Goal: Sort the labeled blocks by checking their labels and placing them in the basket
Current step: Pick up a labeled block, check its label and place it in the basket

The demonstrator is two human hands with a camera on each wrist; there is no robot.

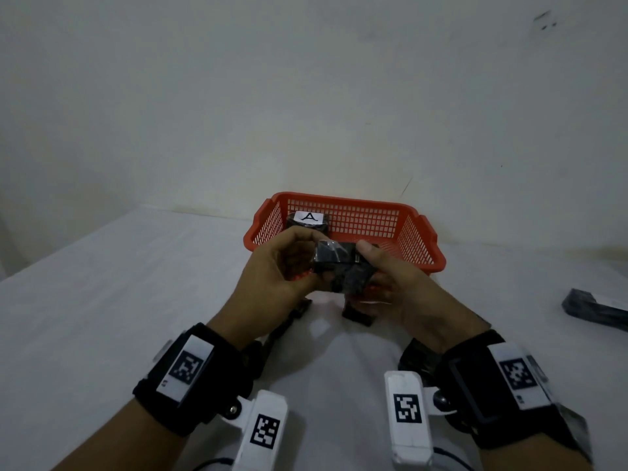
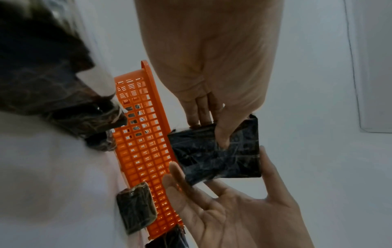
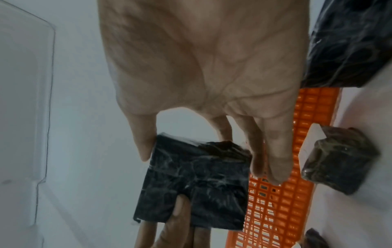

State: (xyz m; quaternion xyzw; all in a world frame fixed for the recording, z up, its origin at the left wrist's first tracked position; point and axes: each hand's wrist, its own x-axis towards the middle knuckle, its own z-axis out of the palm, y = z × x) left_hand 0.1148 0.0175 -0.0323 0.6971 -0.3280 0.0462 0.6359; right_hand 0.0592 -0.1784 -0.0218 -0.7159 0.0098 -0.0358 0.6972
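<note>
Block (image 1: 339,268) pinched between both hands, left hand (image 1: 272,266) and right hand (image 1: 404,283), just in front of basket (image 1: 421,239); A-labeled block (image 1: 307,220) inside.

The basket (image 1: 421,232) stands on the table (image 1: 102,283) against the wall (image 1: 306,96), and one block bearing the label A (image 1: 308,222) lies inside it at its back left corner. Directly before the basket's near wall, raised off the table, a second block (image 1: 339,266) sits between the left hand (image 1: 272,266) on its left side and the right hand (image 1: 397,283) on its right side, both touching it. Further blocks (image 1: 356,316) lie on the table before the basket, beneath the hands, and another object (image 1: 594,309) lies well apart to the basket's right.
</note>
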